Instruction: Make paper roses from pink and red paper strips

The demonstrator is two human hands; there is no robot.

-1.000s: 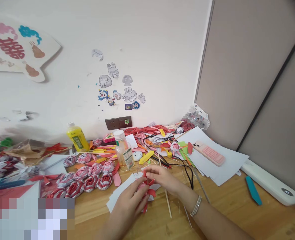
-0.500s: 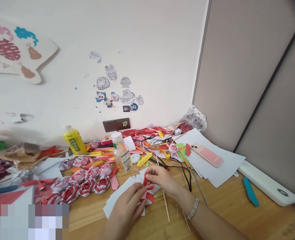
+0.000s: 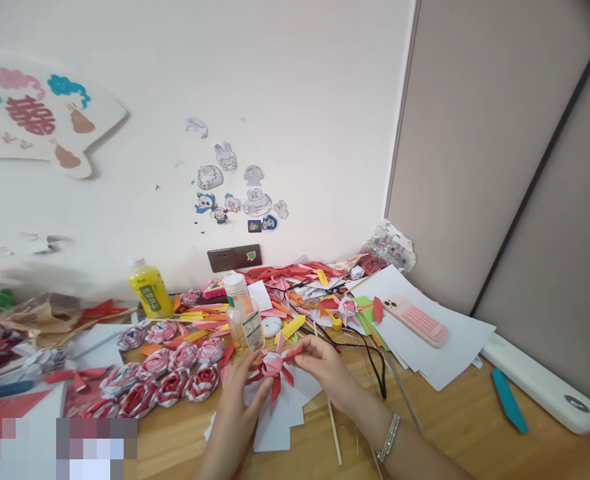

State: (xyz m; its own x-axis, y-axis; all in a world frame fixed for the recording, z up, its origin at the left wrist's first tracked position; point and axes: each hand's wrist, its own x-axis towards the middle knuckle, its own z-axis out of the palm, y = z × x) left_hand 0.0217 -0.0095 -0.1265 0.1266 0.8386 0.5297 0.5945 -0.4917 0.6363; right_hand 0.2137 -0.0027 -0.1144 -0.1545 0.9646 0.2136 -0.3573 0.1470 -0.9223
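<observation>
A pink and red folded paper flower [image 3: 273,364] with pointed strips sticking out is held between both hands, over white paper sheets [image 3: 279,427] on the wooden table. My left hand [image 3: 242,393] has its fingers and thumb closed on the flower's left and lower side. My right hand [image 3: 319,367], with a silver bracelet at the wrist, pinches a red strip on the flower's right side. A thin wooden stick [image 3: 335,432] lies below my right hand.
Finished paper roses [image 3: 175,387] lie to the left. Behind stand a clear bottle [image 3: 243,320] and a yellow bottle [image 3: 149,290] among colored strips. A pink phone [image 3: 417,321] rests on white sheets at the right, near a teal object [image 3: 509,400].
The flower has turned to show its pink centre and spread strips. My left hand has shifted left and up, and more of the white sheets shows beneath. The view has tilted slightly upward.
</observation>
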